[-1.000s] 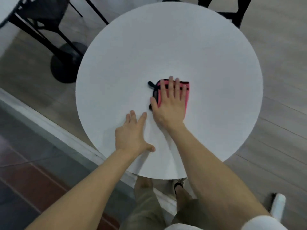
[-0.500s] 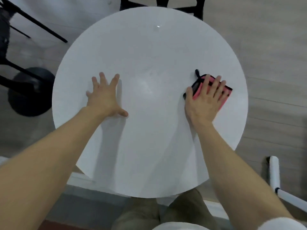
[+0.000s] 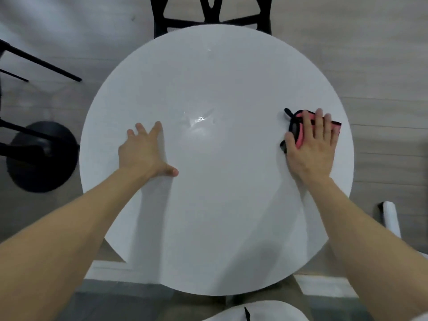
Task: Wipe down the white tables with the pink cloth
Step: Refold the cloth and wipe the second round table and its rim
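A round white table (image 3: 215, 205) fills the middle of the head view. The pink cloth (image 3: 299, 133), edged in black, lies near the table's right rim. My right hand (image 3: 311, 147) presses flat on it with straight fingers, covering most of it. My left hand (image 3: 144, 151) rests flat on the left part of the tabletop, fingers spread, holding nothing. A shiny wet patch (image 3: 199, 122) glints at the table's middle.
A black chair (image 3: 210, 17) stands tucked at the table's far side. At the left are another table's black round base (image 3: 41, 156) and dark legs. A white bar (image 3: 390, 218) sits on the floor at the right. A white ledge (image 3: 111, 269) runs below the near rim.
My right hand has slid the cloth from the table's middle out to the right rim. My left hand has shifted toward the left part of the tabletop as the view moved.
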The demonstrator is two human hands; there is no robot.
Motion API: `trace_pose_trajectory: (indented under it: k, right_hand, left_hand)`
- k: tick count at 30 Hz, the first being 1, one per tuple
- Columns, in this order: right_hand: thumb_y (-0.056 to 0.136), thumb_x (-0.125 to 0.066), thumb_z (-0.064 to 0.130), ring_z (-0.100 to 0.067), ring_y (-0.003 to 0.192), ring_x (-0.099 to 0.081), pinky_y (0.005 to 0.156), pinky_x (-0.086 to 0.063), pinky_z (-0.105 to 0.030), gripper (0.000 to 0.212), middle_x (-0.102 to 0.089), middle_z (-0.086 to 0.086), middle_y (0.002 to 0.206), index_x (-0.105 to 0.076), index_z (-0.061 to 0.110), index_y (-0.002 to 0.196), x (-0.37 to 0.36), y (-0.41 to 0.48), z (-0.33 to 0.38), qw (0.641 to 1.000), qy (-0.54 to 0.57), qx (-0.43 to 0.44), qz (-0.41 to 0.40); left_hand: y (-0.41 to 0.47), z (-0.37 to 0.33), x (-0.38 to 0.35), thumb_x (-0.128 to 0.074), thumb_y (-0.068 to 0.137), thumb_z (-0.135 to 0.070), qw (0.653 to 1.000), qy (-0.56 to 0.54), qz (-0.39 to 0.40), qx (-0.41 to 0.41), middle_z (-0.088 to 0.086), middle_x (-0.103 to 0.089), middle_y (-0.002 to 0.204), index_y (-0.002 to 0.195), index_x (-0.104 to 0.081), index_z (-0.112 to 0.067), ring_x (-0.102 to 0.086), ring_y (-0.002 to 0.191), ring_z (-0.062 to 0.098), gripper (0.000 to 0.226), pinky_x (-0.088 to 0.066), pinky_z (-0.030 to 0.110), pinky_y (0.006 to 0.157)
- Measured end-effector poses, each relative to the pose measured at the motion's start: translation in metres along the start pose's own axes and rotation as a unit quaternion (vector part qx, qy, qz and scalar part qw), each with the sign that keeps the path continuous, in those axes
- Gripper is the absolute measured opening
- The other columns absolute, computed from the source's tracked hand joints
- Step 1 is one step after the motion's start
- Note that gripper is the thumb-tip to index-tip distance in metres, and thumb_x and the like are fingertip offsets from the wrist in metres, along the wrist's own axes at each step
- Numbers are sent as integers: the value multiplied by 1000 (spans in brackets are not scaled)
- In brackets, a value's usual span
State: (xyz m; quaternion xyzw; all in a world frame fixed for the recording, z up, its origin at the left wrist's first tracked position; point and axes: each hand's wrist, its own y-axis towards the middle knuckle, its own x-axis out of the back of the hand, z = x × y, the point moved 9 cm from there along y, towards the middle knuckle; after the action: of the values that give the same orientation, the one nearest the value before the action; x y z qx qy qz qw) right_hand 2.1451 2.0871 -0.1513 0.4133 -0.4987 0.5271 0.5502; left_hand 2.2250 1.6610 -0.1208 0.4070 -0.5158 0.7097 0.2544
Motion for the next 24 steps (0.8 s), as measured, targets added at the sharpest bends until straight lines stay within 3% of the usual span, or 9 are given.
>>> trace_pose_trajectory:
  k: [2, 3, 5, 8, 12, 15, 19, 22, 24]
  right_hand:
    - [105, -35, 60, -34, 168, -8, 134, -7, -61, 77, -14, -13, 181, -25, 23, 172, -2, -2, 31, 999, -12, -46, -18]
    - [103, -40, 57, -39, 166, -14, 132, -9, -63, 76, -20, -17, 179, -31, 20, 169, -6, -3, 66, 999, -13, -18, -29]
    - [100, -49, 52, -41, 163, -22, 132, -10, -63, 71, -30, -19, 175, -42, 21, 163, -22, -10, 161, 992, 2, 120, -36]
    - [104, -44, 56, -33, 168, -11, 135, -4, -57, 72, -22, -11, 179, -36, 25, 168, -42, -25, 275, 961, 49, 272, -9]
    - [105, -43, 55, -24, 169, -7, 136, -5, -52, 70, -18, -3, 181, -32, 30, 169, -50, -21, 271, 938, 57, 343, 8]
    - [106, -46, 52, -20, 169, -3, 136, -8, -52, 69, -14, 2, 182, -27, 34, 170, -32, -6, 170, 962, 34, 270, -8]
    - [108, -41, 56, -21, 169, -2, 136, -6, -54, 73, -9, 1, 183, -18, 34, 173, -5, 19, 48, 997, 10, 79, 3]
    - [108, -34, 56, -32, 169, -5, 134, -7, -59, 73, -11, -11, 182, -21, 25, 173, -7, 26, 65, 998, 5, -52, -30]
    - [108, -35, 53, -38, 168, -7, 134, -6, -61, 73, -14, -17, 180, -24, 20, 172, -18, 23, 134, 999, 12, 3, -41]
  left_hand:
    - [2, -1, -1, -96, 41, -84, 1000, 4, -2, -3, 18, -27, 170, 167, -7, -37, -38, 151, 43, 162, -56, 52, 92]
    - [3, 0, -1, -96, 41, -83, 1000, 5, -3, -4, 18, -25, 172, 168, -6, -37, -37, 152, 43, 162, -56, 51, 92]
    - [4, 1, -3, -96, 42, -84, 1000, 6, -2, -4, 17, -20, 176, 169, -3, -37, -32, 157, 42, 164, -57, 52, 96]
    - [4, 2, -6, -95, 44, -84, 1000, 1, -2, -1, 14, -16, 179, 171, 0, -39, -27, 162, 39, 165, -56, 54, 99]
    - [2, 2, -4, -96, 43, -82, 1000, -4, -2, 5, 12, -16, 179, 170, -2, -41, -27, 161, 37, 164, -58, 53, 96]
    - [0, 1, -2, -97, 46, -81, 1000, -4, 5, 4, 14, -12, 181, 170, 0, -40, -22, 164, 40, 163, -59, 55, 99]
    - [-4, -1, 3, -96, 48, -81, 1000, -8, 5, 5, 14, -11, 180, 170, 0, -38, -21, 164, 40, 161, -59, 54, 98]
    - [-1, 0, 1, -97, 45, -81, 1000, -9, -10, 3, 12, -16, 179, 169, 4, -38, -25, 163, 37, 165, -62, 52, 93]
    - [1, 3, -3, -98, 42, -81, 999, -27, -18, 9, 8, -15, 181, 169, 13, -37, -24, 165, 34, 174, -60, 51, 93]
